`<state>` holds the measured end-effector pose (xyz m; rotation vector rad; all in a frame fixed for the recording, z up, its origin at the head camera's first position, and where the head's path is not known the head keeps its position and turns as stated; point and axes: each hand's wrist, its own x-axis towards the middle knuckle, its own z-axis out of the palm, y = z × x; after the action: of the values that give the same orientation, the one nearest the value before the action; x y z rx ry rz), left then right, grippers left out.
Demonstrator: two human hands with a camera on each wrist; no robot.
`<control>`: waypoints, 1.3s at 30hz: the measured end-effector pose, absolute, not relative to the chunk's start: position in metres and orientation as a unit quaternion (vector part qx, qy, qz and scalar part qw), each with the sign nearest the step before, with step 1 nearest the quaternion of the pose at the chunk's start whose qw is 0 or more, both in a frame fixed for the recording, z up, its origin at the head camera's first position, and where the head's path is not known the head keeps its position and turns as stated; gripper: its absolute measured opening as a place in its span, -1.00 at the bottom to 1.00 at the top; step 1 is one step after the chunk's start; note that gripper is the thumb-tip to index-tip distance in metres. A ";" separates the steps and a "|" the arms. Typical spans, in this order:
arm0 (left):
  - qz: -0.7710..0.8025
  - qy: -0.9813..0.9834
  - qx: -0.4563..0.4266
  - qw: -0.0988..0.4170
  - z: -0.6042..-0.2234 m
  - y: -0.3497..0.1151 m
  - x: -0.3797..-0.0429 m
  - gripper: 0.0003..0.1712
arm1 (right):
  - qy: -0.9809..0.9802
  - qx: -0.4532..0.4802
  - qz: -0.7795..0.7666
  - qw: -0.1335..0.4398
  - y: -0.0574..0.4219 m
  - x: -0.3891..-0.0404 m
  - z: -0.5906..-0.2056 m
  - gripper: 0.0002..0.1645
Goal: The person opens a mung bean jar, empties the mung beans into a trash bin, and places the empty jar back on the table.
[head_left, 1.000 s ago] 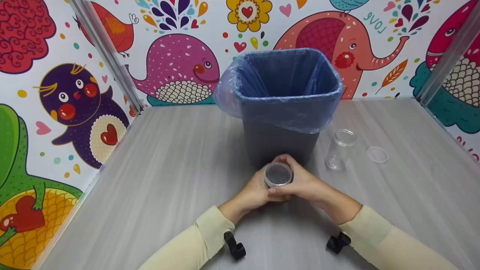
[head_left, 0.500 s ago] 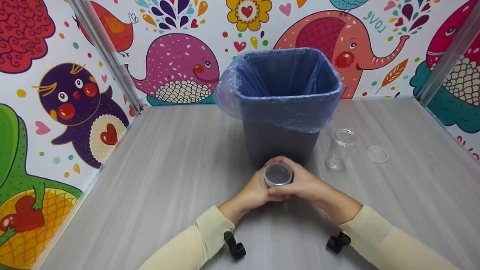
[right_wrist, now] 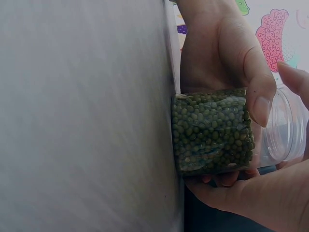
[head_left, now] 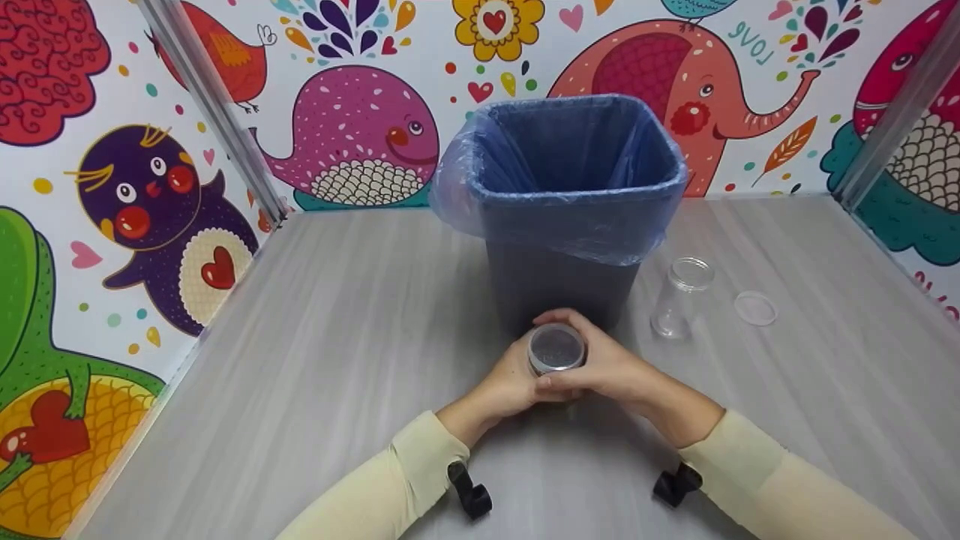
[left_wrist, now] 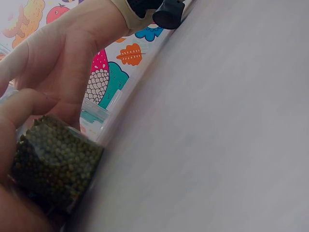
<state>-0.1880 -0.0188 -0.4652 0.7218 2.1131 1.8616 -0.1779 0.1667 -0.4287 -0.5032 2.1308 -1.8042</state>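
I have both hands closed round one clear jar [head_left: 556, 349] just on the near side of the bin [head_left: 562, 281], standing upright on the desk [head_left: 360, 300]. My left hand [head_left: 514, 382] grips its body, my right hand [head_left: 611, 367] curls round its top. Small green beans [right_wrist: 212, 133] fill the jar's lower part. A blue liner [head_left: 600, 229] covers the bin's rim. Right of the bin stands another clear container [head_left: 675, 306]; farther right of it lies a loose round lid [head_left: 756, 309].
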 end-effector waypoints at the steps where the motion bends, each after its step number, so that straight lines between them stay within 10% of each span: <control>1: 0.638 0.720 0.246 0.118 -0.465 -0.019 -0.188 -0.06 | 0.744 -0.170 -0.629 0.151 0.166 -0.178 -0.429 0.02; 39: 0.632 0.720 0.262 0.113 -0.463 -0.019 -0.189 0.08 | 0.737 -0.172 -0.636 0.152 0.167 -0.178 -0.429 -0.03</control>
<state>-0.1887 -0.0192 -0.4632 0.7697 2.1132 1.8553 -0.1779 0.1668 -0.4293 -0.4944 2.1144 -1.8238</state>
